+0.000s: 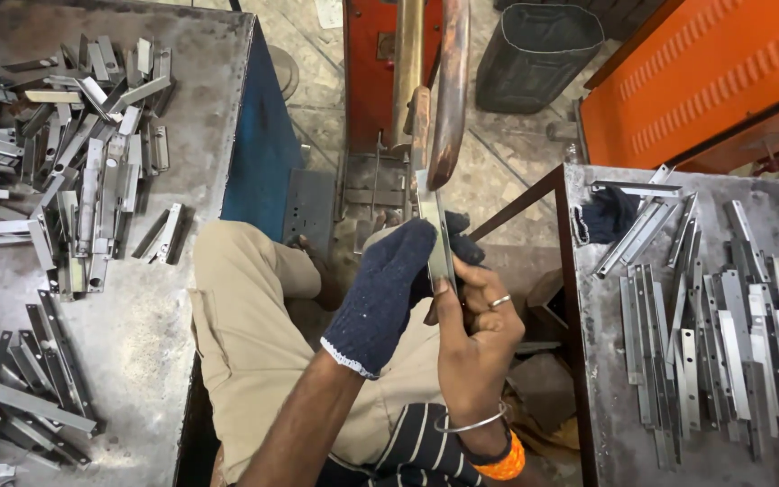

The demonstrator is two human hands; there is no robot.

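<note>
Strip: narrow flat grey metal strip (440,236), upright, shiny edge.
Left hand (389,284): dark-gloved fingers clamped on strip.
Right hand (475,329): bare fingers pinching strip.

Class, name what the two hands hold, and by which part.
Both hold one flat metal strip upright: gloved left hand and bare right hand grip its lower part.

Metal strips (74,171) heaped on left tabletop (155,307); more strips (723,343) lying in rows on right tabletop (606,379); bin (538,54) on floor behind, between both.
</note>
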